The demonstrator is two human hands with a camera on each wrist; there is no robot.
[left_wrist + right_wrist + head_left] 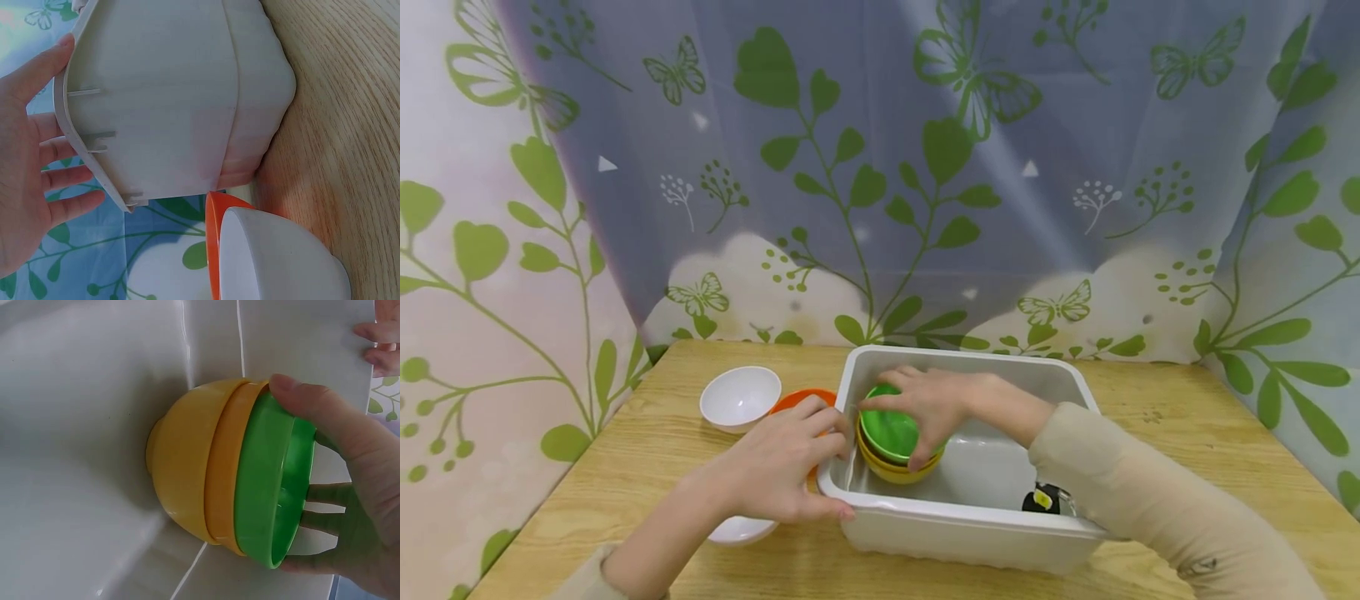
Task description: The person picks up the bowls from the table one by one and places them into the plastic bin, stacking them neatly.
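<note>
Green plastic is filling my right hand: I am clamping the green bowl at its rim, thumb pressing one side and fingers reaching round the other. That bowl is sitting topmost in a nested stack, with an amber bowl showing beneath it and a yellow bowl resting lowest, all three standing inside the left end of a pale bin. My left hand is resting over the bin's left rim, its fingers spread apart. Outside, an orange bowl is standing just beside the bin, next to a white bowl; a second white bowl is showing nearer me (my left arm is hiding part of it). Toward the bin's near right corner, a black object is lying.
</note>
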